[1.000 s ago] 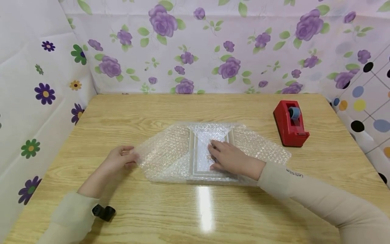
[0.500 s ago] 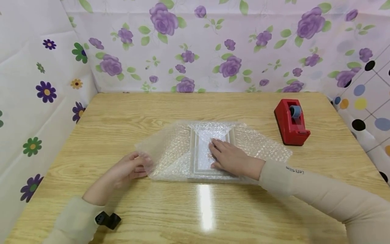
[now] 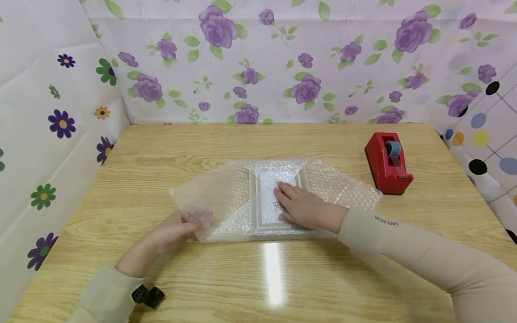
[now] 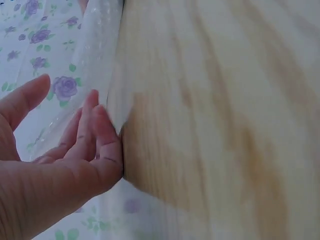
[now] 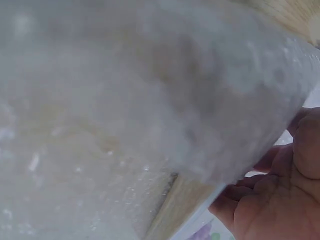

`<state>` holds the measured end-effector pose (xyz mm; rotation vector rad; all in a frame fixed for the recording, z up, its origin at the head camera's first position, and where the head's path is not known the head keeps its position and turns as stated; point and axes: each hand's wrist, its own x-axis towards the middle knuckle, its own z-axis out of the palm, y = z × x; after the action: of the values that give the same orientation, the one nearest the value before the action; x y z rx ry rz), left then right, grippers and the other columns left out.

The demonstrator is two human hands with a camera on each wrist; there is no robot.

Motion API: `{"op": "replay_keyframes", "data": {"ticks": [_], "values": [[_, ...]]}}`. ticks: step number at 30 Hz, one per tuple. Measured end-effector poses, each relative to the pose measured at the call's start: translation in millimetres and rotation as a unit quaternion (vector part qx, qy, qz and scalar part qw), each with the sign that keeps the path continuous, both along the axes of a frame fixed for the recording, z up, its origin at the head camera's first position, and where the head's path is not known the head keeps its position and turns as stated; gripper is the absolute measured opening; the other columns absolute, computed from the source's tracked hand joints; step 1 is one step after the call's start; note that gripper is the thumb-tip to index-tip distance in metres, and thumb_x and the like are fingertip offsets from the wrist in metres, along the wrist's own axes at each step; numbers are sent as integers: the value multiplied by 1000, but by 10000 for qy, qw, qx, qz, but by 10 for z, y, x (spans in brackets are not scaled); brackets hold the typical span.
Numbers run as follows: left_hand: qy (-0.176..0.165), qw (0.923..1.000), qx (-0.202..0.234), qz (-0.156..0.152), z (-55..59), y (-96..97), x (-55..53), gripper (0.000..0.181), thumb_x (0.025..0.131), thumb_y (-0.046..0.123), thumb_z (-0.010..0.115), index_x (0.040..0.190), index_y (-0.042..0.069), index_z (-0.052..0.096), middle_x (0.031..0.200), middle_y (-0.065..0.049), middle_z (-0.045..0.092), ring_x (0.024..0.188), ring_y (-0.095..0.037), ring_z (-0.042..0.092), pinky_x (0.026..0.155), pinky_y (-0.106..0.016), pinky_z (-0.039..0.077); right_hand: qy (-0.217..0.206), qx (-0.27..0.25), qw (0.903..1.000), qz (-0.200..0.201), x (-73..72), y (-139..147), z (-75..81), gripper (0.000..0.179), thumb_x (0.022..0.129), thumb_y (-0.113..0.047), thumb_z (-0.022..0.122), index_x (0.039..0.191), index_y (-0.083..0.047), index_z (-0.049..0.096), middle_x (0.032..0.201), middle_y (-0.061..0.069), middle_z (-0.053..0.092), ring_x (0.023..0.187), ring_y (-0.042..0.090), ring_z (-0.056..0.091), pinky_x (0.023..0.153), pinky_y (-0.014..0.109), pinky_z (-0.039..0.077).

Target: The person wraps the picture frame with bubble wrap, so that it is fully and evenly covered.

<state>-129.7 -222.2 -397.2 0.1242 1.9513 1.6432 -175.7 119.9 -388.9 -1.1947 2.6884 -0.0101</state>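
Bubble wrap (image 3: 226, 188) is spread on the table, folded in part over a picture frame (image 3: 266, 206) with a pale border and white middle. My right hand (image 3: 300, 206) rests flat on the wrapped frame, fingers spread. In the right wrist view, wrap fills most of the picture, with the right hand (image 5: 280, 195) at its edge. My left hand (image 3: 177, 229) is at the wrap's left flap, its fingers behind the clear sheet. In the left wrist view, the left hand's (image 4: 75, 145) thumb stands apart from its loosely bent fingers, beside the wrap (image 4: 102, 40).
A red tape dispenser (image 3: 389, 163) with a blue roll stands at the right rear of the wooden table (image 3: 194, 139). Flowered sheeting (image 3: 274, 58) hangs behind the table, with more patterned sheets at both sides. A black device is strapped at the left wrist.
My left hand has moved right and slightly toward me, from the flap's corner to under its front edge, and the flap now lifts over the fingers. The right hand has stayed on the frame.
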Motion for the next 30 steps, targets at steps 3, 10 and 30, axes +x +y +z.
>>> {"op": "replay_keyframes", "data": {"ticks": [3,10,30], "values": [[-260,9973,682,108,2,20,10,51,91,11,59,136,-3,41,118,-6,61,101,-9,60,88,-28,53,-21,-70,9999,-81,-14,-6,-15,67,100,-36,45,145,8,26,151,30,22,140,40,27,116,47,27],[-575,9721,2248,344,-27,168,63,48,91,0,55,131,25,42,115,2,63,107,-14,62,98,-34,50,62,-353,9991,-217,-35,-45,-10,66,99,-36,47,143,9,29,149,32,26,138,42,29,115,48,28],[54,9414,1045,3207,-135,971,244,52,79,-8,63,128,-5,47,124,-10,58,103,-7,56,89,-14,47,-45,-342,9985,-431,-64,-89,-49,67,99,-38,47,145,7,28,151,30,23,139,41,27,116,48,27]]}}
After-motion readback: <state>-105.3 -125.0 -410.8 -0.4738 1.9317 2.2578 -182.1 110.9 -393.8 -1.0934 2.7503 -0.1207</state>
